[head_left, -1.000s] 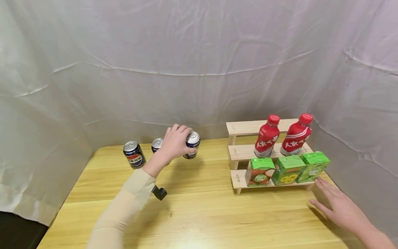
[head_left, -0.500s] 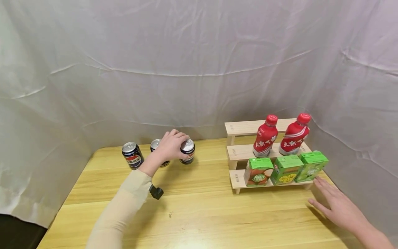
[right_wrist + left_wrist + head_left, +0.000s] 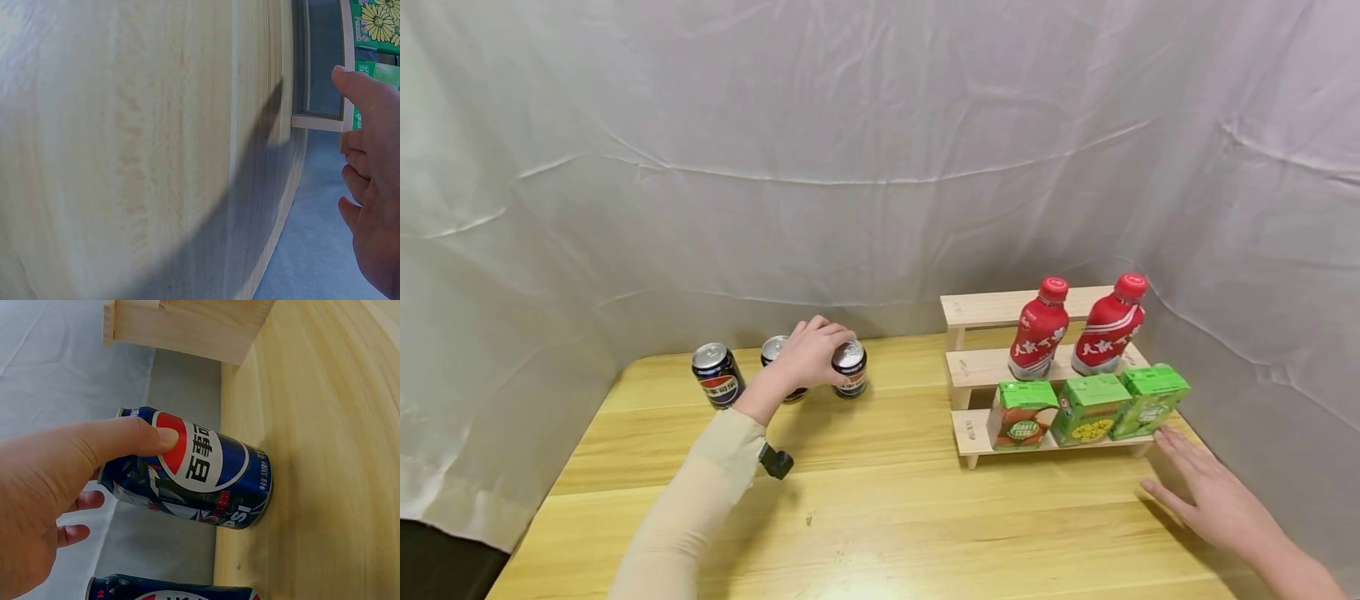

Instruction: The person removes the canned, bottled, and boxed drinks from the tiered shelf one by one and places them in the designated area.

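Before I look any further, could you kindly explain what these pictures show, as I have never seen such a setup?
Certainly. There is no robot, only a person's bare hands. The wide picture comes from a camera on the head; the two others, which show the scene turned sideways, come from cameras on the wrists.

On the wooden table are three dark-blue cans and a stepped rack. Two red bottles stand on its middle step, three green cartons on the lowest.

The left hand grips the rightmost can, thumb across its front. The right hand holds nothing; its fingers reach the rack's near right corner.
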Demonstrator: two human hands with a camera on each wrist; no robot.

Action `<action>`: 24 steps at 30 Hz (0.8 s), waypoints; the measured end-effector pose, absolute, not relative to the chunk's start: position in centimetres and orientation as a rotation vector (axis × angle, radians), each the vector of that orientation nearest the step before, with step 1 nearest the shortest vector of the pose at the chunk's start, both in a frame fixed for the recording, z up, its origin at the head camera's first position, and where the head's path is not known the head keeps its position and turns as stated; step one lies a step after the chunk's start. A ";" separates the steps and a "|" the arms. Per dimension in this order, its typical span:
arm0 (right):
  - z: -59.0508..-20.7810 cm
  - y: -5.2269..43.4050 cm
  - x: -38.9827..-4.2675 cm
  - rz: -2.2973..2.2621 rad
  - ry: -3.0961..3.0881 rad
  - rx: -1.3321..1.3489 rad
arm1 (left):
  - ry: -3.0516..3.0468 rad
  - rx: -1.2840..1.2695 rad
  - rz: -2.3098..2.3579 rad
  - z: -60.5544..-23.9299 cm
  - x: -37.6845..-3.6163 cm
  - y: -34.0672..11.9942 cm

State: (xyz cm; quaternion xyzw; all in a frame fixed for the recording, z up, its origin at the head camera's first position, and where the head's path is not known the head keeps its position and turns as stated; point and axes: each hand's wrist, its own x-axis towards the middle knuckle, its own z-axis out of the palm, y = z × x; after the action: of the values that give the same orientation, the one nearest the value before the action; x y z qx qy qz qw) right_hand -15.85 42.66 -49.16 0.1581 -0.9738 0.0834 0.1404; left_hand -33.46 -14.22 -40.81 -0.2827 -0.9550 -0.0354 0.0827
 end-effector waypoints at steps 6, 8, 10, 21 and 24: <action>-49.2 42.6 -15.8 0.251 -2.821 0.453 | -2.899 -0.827 -0.073 -40.4 -33.5 -14.3; -49.2 42.6 -15.8 0.252 -2.823 0.452 | -2.914 -0.818 -0.056 -40.4 -33.6 -14.3; -49.2 42.6 -15.8 0.249 -2.825 0.448 | -2.929 -0.808 -0.040 -40.3 -33.6 -14.3; -49.1 42.3 -15.6 0.273 -2.843 0.420 | -2.997 -0.807 -0.063 -39.6 -33.6 -14.1; -49.1 42.3 -15.6 0.274 -2.843 0.416 | -3.030 -0.801 -0.098 -39.5 -33.8 -14.0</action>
State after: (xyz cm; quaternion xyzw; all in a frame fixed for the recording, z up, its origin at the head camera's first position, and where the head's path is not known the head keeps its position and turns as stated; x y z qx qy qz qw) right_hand -15.62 42.26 -49.09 0.1428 -0.9770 0.0941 0.1274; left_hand -33.80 -14.04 -39.53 -0.2556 -0.9663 -0.0312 0.0028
